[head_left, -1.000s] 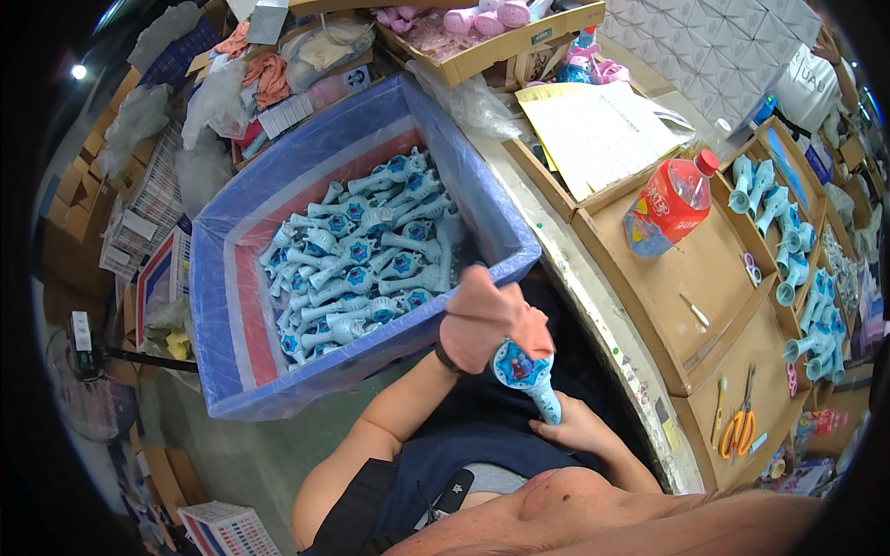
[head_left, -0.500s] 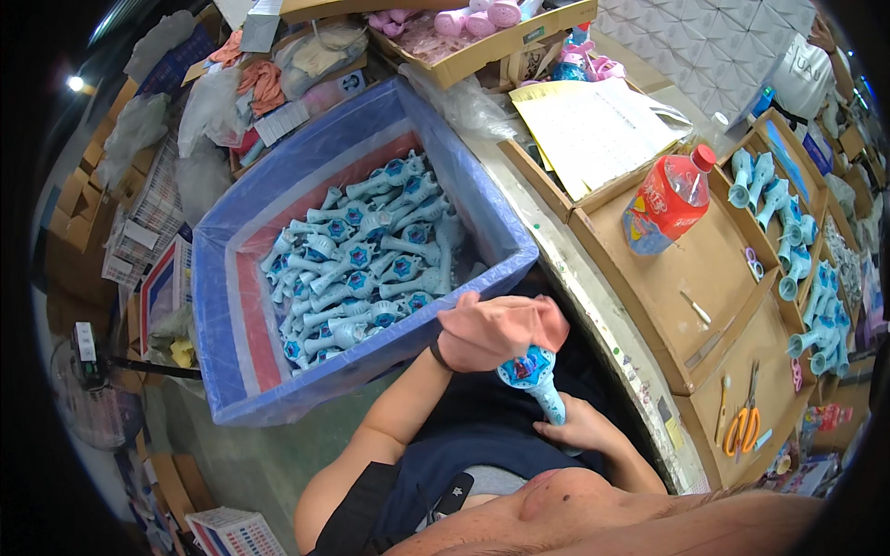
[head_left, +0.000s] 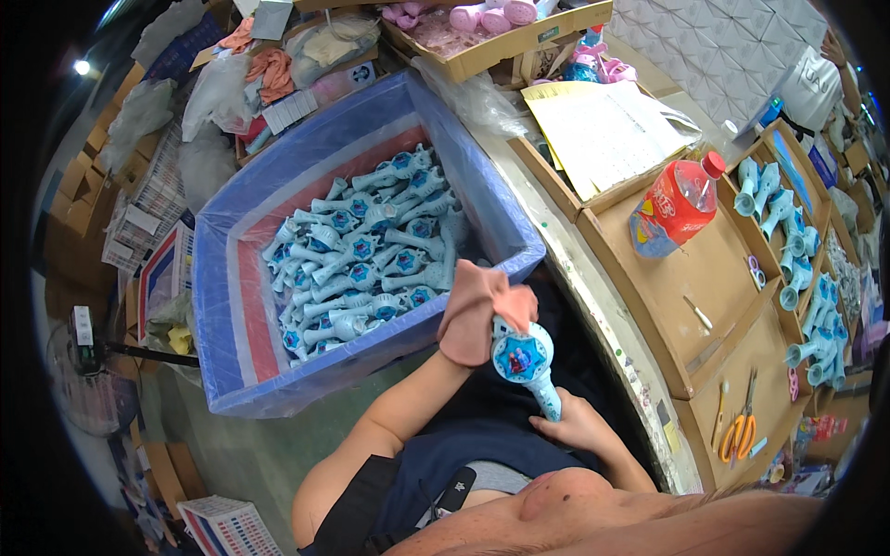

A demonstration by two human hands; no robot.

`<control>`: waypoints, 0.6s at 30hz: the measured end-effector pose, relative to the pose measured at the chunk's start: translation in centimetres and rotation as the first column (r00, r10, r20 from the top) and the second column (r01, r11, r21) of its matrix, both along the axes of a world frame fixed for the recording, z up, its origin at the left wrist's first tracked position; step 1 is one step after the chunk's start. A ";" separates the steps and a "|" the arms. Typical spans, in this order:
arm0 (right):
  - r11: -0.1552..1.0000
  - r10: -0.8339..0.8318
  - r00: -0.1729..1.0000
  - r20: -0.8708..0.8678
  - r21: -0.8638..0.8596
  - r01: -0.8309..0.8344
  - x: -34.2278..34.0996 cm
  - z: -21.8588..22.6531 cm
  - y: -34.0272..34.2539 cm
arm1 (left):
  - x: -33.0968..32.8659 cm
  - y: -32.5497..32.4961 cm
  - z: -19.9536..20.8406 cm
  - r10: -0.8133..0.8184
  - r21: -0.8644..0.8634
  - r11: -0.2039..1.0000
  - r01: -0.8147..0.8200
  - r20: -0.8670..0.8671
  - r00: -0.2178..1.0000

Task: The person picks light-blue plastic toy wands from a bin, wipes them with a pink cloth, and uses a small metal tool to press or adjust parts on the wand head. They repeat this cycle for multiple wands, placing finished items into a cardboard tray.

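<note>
My right hand (head_left: 577, 422) is closed round the handle of a light-blue toy wand (head_left: 524, 357). The wand stands upright in front of my body, tilted a little left at the top. Its round head has a blue star-shaped panel with a small picture, facing up. My left hand (head_left: 519, 308) has a salmon-pink cloth (head_left: 471, 320) bunched in it and over it, which hides most of the fingers. Cloth and fingers press on the top edge of the wand's head.
A blue plastic-lined bin (head_left: 306, 394) to the left holds several similar wands. On the workbench at right are cardboard trays (head_left: 649, 306), a red-labelled bottle (head_left: 677, 204), orange scissors (head_left: 739, 435), papers (head_left: 607, 130) and light-blue handle parts (head_left: 820, 324). Pink parts (head_left: 491, 16) lie in a far box.
The cloth in my left hand has moved up and left off the wand's face to its top edge. The wand's head has shifted slightly, and its star panel now shows fully.
</note>
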State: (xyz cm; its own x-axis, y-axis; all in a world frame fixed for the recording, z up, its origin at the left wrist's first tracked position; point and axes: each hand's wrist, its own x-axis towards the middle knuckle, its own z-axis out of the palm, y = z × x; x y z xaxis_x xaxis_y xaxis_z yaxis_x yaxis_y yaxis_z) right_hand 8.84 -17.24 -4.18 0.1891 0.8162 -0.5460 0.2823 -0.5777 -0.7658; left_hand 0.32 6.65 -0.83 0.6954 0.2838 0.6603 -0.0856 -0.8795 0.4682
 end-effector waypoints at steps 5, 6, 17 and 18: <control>0.972 -0.143 0.986 0.083 0.201 0.124 0.2 -2.3 0.4 | 1.2 -0.6 1.3 0.022 -0.889 -0.243 0.389 0.396 0.918; 0.971 -0.177 0.980 0.088 0.179 0.160 0.4 -3.2 0.7 | 0.6 -1.2 1.9 -0.221 -0.938 0.139 0.316 0.282 0.934; 0.665 -0.470 0.838 0.278 0.735 0.129 2.3 -9.4 3.8 | 0.4 -4.2 4.9 -0.154 -0.144 0.977 0.157 0.029 0.988; 0.680 -0.461 0.824 0.329 0.727 0.090 2.4 -9.1 3.7 | 0.2 -4.1 5.0 -0.197 -0.207 0.959 0.196 0.015 0.980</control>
State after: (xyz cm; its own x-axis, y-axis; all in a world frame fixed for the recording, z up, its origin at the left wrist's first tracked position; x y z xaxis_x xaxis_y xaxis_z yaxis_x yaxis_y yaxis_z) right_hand 11.25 -13.49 -13.33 0.5350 0.7790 0.3271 0.6089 -0.0871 -0.7884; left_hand 0.53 2.55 4.15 0.7547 0.2707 0.5975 -0.2436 -0.7300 0.6385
